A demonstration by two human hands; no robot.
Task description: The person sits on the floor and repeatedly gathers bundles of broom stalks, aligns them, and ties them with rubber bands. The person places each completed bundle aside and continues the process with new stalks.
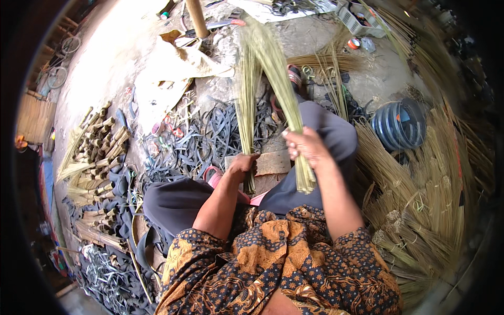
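Observation:
I sit on the ground with my knees in grey trousers. My left hand [243,165] grips a thin bundle of green-yellow broom sticks [245,105] that stands almost upright between my knees. My right hand [304,147] is closed around a thicker bundle of the same sticks [278,73], which leans from my right knee up and to the left. The tips of both bundles meet near the top. A small wooden block [270,163] lies under my hands.
Black rubber strips [210,139] lie scattered ahead. Finished bundles with wrapped handles [97,152] are stacked at the left. A big heap of dry sticks [420,199] fills the right, beside a dark round coil [400,124]. A wooden post [197,18] stands ahead.

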